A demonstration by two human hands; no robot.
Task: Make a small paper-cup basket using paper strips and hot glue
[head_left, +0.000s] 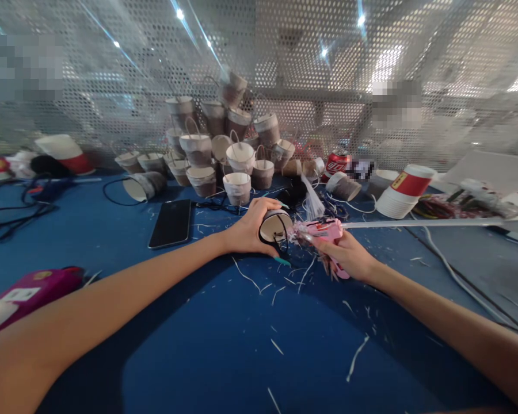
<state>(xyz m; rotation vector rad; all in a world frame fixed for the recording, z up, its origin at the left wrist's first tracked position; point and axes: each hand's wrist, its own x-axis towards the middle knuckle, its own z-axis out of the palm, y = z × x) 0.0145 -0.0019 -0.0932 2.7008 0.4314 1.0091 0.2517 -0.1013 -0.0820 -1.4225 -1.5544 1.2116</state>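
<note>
My left hand [248,229] is wrapped round a small paper cup [275,226] lying on its side, its white inside facing me and a dark wire handle hanging from it. My right hand [347,253] grips a pink glue gun [323,231] whose nozzle points left and touches the cup's rim. A long clear glue stick [423,223] juts out of the gun's back to the right. Both hands rest low over the blue table [224,339].
A heap of small cup baskets with handles [224,144] stands behind the hands. A black phone [171,223] lies to the left, a red can [335,163] and stacked cups [403,190] to the right. Cables, a magenta case [38,287] and glue strands litter the table. Perforated screen behind.
</note>
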